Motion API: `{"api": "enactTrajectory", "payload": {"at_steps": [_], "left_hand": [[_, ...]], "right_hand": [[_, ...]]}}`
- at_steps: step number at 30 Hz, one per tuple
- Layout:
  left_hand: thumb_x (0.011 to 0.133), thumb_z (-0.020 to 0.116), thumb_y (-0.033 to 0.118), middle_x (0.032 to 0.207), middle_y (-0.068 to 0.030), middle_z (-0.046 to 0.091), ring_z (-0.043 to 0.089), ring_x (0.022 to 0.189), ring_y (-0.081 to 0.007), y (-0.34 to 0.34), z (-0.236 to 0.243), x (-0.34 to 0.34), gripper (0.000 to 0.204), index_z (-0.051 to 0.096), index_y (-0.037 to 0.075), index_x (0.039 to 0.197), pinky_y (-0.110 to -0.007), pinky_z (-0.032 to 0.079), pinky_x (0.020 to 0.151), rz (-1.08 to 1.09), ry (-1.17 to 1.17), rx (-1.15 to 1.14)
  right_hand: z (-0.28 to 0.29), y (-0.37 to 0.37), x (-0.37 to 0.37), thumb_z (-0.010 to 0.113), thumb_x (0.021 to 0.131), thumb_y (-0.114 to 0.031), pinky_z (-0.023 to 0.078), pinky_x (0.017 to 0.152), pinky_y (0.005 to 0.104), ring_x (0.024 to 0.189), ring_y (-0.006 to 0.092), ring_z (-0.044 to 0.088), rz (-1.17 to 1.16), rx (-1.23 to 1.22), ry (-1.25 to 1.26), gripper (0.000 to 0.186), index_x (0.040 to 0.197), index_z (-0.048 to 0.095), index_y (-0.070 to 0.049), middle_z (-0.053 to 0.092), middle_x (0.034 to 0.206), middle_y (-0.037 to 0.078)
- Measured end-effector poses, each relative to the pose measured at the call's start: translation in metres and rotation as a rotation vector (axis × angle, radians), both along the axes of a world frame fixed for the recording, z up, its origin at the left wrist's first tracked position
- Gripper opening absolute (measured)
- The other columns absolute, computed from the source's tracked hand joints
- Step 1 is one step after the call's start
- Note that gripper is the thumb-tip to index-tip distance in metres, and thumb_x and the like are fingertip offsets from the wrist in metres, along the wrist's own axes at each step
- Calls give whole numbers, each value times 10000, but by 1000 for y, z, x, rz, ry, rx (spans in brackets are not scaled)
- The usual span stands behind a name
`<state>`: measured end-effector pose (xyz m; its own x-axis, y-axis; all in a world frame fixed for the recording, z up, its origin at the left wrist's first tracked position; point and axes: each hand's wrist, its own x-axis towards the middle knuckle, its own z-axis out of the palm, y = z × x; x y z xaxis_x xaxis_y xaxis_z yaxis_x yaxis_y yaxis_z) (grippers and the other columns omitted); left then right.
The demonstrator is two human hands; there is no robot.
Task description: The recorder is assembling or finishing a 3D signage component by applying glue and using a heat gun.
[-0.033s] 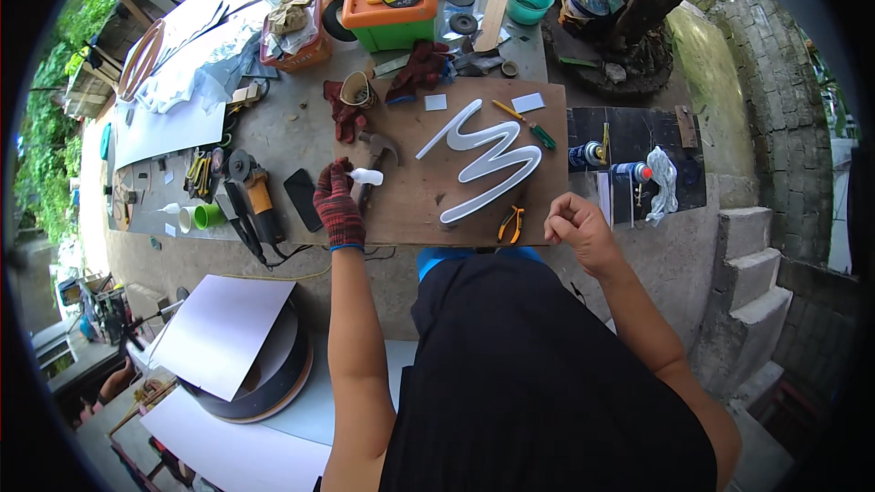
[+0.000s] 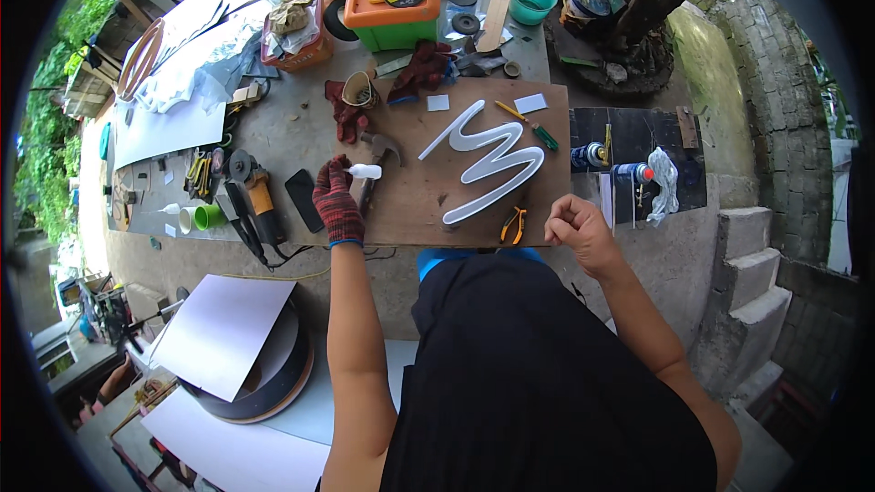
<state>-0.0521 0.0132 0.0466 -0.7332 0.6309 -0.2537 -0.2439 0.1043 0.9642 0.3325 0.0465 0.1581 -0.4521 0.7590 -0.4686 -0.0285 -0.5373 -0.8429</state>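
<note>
My left hand, in a red and black knitted glove, grips a small white squeeze bottle that lies sideways over the hammer. At the board's front right, my bare right hand is closed with its fingers curled in; whatever they may hold is hidden. Between the hands, a white zigzag-shaped piece rests on the brown board. Orange-handled pliers lie nearest my right hand. Behind the zigzag are a green-handled screwdriver, a yellow pencil and two small white rectangles.
Left of the board lie a black phone and an angle grinder, near a green cup. Red gloves and a paper cup sit behind. An orange and green toolbox stands farther back. Spray cans are at right.
The white bottle in my left hand has risen very slightly. My right hand stays in place, and the things on the board lie as before.
</note>
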Motion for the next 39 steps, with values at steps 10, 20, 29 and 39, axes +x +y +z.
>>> {"api": "enactTrajectory", "payload": {"at_steps": [10,20,29,39], "left_hand": [[985,566,190,1049,-66,681,607,955,-135,41,-71,-53,254,657,9,1138,-276,484,870,20,22,-141],[976,555,133,1145,-79,653,580,1034,-142,46,-57,-49,297,601,-4,1236,-297,439,944,-151,174,-206],[893,682,172,1293,-167,533,549,1136,-258,4,-57,-52,534,465,17,1356,-374,439,960,19,377,-308],[914,632,231,1099,-173,592,582,1009,-308,-126,-56,34,325,617,53,1186,-383,448,909,147,563,-431]], "right_hand": [[6,11,-43,607,921,-50,467,668,194,739,72,608,-66,-57,-55,77,954,540,-34,663,840,68],[17,34,-62,639,924,-102,509,664,221,710,80,609,-62,33,3,109,945,551,-42,693,857,90],[13,25,-50,598,952,-99,480,679,220,691,83,571,-48,125,57,80,949,536,-49,686,843,97],[-33,-10,-10,567,982,-179,444,624,212,654,80,547,254,272,-21,150,897,521,-64,636,742,55]]}}
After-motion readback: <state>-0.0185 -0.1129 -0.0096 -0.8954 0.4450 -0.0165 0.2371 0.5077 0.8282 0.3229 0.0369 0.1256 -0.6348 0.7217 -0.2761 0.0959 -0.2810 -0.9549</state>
